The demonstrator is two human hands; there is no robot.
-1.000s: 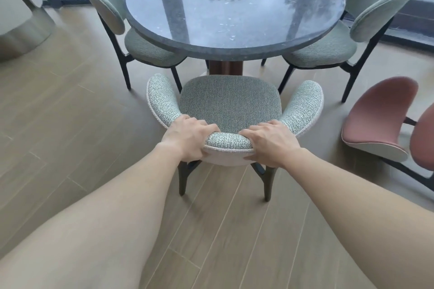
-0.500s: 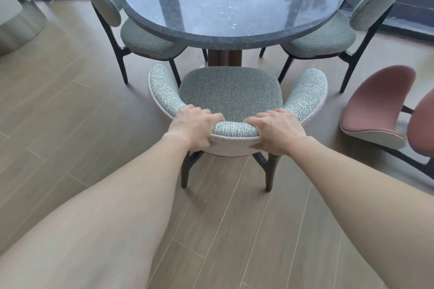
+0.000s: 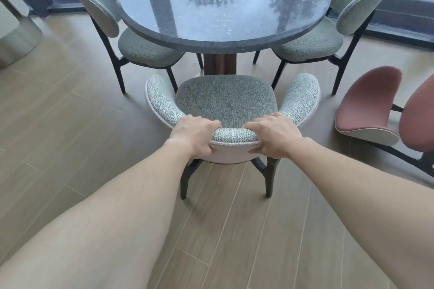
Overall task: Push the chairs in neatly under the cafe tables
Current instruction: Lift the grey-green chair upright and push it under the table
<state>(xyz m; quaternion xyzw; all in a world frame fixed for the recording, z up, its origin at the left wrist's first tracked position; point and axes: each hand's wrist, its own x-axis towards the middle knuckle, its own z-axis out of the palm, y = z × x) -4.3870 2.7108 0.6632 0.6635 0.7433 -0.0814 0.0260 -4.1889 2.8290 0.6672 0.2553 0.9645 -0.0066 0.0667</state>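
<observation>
A grey-green upholstered chair [image 3: 225,101] with a curved speckled backrest stands in front of me, facing a round dark stone table [image 3: 223,2]. The front of its seat lies just short of the table's near edge, by the brown pedestal [image 3: 219,63]. My left hand [image 3: 195,136] grips the top of the backrest left of centre, fingers curled over it. My right hand [image 3: 274,135] grips the same backrest right of centre, thumb underneath.
Two more green chairs sit tucked at the table, one at back left [image 3: 141,49] and one at back right [image 3: 314,47]. Pink chairs [image 3: 368,105] stand close on the right. A pale rounded column base [image 3: 16,37] is far left. Wooden plank floor lies all around.
The chair in my hands has slid forward toward the table, its seat now nearer the pedestal. Both hands keep the same hold on the backrest.
</observation>
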